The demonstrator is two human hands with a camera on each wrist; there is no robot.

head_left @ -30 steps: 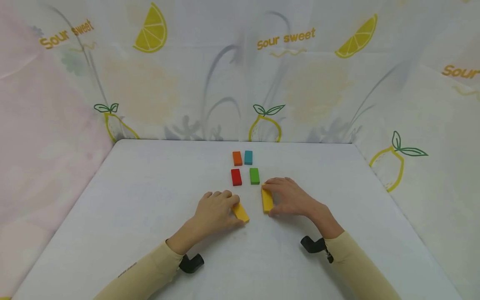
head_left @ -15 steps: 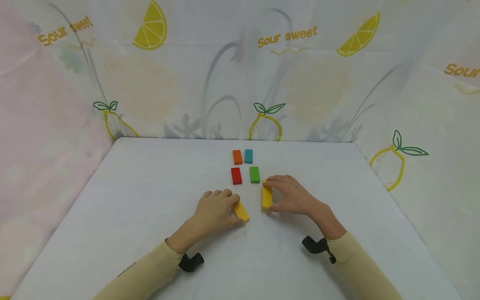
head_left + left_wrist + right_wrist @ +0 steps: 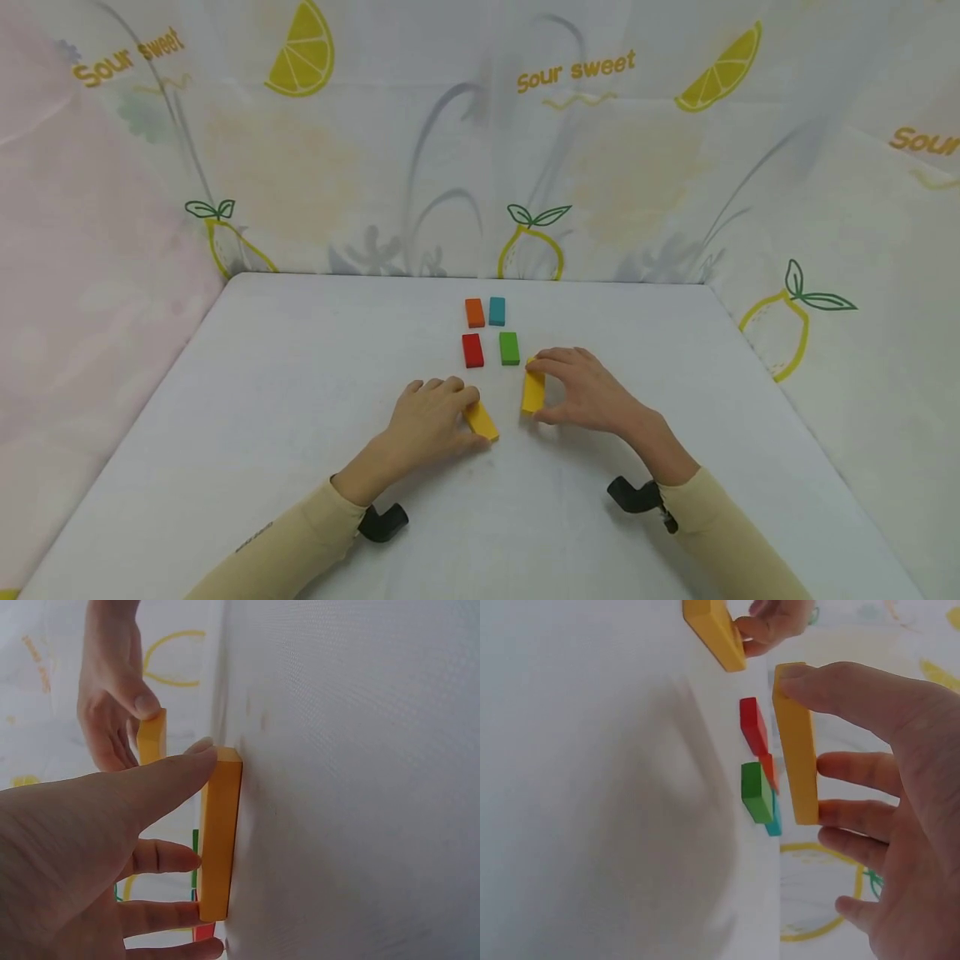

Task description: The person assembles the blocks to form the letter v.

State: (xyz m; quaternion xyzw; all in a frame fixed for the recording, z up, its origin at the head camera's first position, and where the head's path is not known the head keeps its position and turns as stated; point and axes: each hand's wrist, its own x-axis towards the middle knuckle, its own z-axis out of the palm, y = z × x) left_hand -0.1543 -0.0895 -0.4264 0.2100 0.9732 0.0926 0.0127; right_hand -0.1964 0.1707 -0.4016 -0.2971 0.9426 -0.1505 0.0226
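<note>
On the table, my left hand (image 3: 431, 423) pinches a yellow block (image 3: 482, 422) between thumb and fingers; the block lies slanted. Across from it, my right hand (image 3: 585, 387) holds a second yellow block (image 3: 533, 393) by its two ends. The right wrist view shows this block (image 3: 796, 754) raised above the table, thumb at one end and fingertips at the other side. In the left wrist view the left block (image 3: 220, 840) sits on the tabletop. Just beyond the hands lie a red block (image 3: 472, 351) and a green block (image 3: 509, 348).
Farther back lie an orange block (image 3: 474, 312) and a blue block (image 3: 497, 311), side by side. The white table (image 3: 337, 333) ends at a curtain (image 3: 420, 167) printed with lemons. Black cameras hang at both wrists.
My right hand has lifted its yellow block off the table and shifted it slightly away from me. The left hand and its block keep their place. The head view has tilted slightly.
</note>
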